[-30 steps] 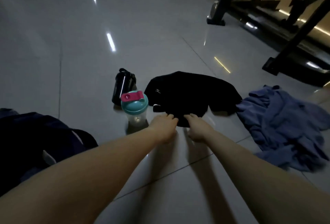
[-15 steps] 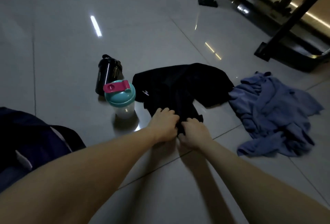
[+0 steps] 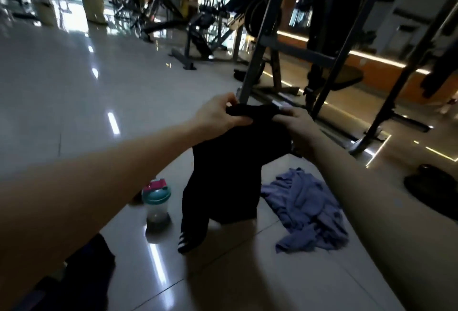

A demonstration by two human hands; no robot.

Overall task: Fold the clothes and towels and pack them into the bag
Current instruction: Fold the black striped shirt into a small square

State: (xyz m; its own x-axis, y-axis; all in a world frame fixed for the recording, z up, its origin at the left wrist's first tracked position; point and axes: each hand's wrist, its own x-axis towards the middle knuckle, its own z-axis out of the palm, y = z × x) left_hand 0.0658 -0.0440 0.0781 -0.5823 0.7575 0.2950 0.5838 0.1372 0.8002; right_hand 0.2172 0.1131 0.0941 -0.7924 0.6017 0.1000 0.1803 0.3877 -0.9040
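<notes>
A black garment (image 3: 230,176) with white stripes at its lower end hangs in the air in front of me. My left hand (image 3: 218,114) grips its top edge on the left, and my right hand (image 3: 297,124) grips the top edge on the right. Its lowest part nearly reaches the tiled floor. A crumpled blue-purple cloth (image 3: 307,209) lies on the floor to the right. The dark bag (image 3: 81,276) sits at the lower left, partly hidden by my left forearm.
A clear shaker bottle (image 3: 156,205) with a teal lid and pink cap stands on the floor left of the garment. Gym machine frames (image 3: 322,62) rise close behind my hands. A dark round object (image 3: 431,186) lies at the right edge.
Both hands have lifted the black garment off the floor to chest height, and it now hangs down. My head has tipped up, bringing the gym machines into view.
</notes>
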